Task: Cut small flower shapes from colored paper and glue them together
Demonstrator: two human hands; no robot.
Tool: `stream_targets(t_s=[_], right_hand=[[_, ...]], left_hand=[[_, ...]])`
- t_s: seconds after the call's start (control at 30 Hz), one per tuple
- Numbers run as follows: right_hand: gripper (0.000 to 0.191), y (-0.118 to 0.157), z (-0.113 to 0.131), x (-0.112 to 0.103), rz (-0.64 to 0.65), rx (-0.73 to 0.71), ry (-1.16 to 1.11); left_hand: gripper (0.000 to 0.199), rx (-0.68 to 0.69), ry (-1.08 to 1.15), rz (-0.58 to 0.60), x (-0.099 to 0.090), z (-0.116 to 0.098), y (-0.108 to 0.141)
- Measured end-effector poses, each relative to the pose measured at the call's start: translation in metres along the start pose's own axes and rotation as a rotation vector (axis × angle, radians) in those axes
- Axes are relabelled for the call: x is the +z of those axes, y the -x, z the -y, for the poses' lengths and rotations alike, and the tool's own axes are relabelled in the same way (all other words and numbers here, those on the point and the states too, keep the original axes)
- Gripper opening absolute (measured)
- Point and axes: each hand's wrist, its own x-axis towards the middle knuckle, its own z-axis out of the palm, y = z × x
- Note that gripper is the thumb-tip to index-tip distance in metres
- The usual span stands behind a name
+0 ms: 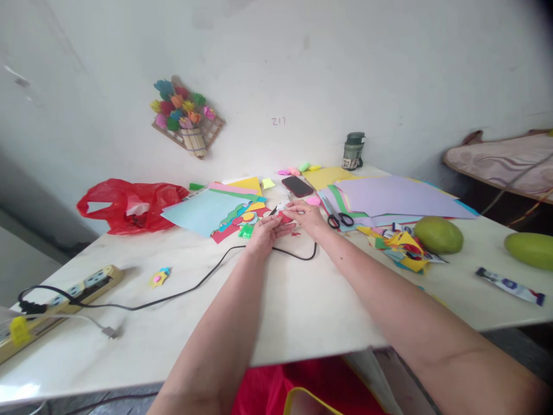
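Both hands meet over the middle of the table, close to a pile of cut paper. My right hand (pixel 306 217) pinches a small red paper piece (pixel 285 218) between thumb and fingertips. My left hand (pixel 266 231) is closed at the same piece from the left, some of its fingers stretched beneath it. Just beyond the fingertips is a small white thing (pixel 282 205) with a dark part beside it; its kind is unclear. Cut paper shapes (pixel 247 217) in red, yellow, green and blue lie left of the hands, with a crumpled green piece (pixel 246 231) beside my left hand.
Black-handled scissors (pixel 340 220) and a phone (pixel 297 185) lie beyond my right hand. A black cord (pixel 203 282) runs from the power strip (pixel 82 291) past my wrists. Paper scraps (pixel 404 248), green fruit (pixel 438 234) and a tube (pixel 512 286) are at right; a red bag (pixel 129 202) at left.
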Motion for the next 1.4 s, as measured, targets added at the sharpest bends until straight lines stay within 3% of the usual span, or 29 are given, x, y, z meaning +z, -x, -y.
stream_targets(t_s=[0.27,0.53,0.73,1.13,1.27,1.4], right_hand=[[0.026,0.003,0.004,0.001,0.028,0.035,-0.037],[0.026,0.002,0.005,0.001,0.074,-0.134,0.189],[0.034,0.007,0.013,0.001,0.104,-0.152,0.194],[0.032,0.007,0.019,-0.005,0.046,0.196,0.058],[0.021,0.003,0.019,-0.006,0.0,0.013,0.161],[0.008,0.001,0.017,-0.006,0.059,-0.205,0.304]], left_hand=[[0.01,0.002,0.026,0.007,0.0,0.001,-0.001],[0.012,-0.008,0.023,-0.04,0.0,0.001,-0.002],[0.011,0.002,0.017,-0.07,0.0,0.002,-0.003],[0.021,0.014,-0.044,-0.037,0.0,0.002,0.001],[0.017,0.022,-0.027,-0.041,0.001,0.002,0.001],[0.014,0.015,-0.022,-0.056,0.001,0.002,0.0]])
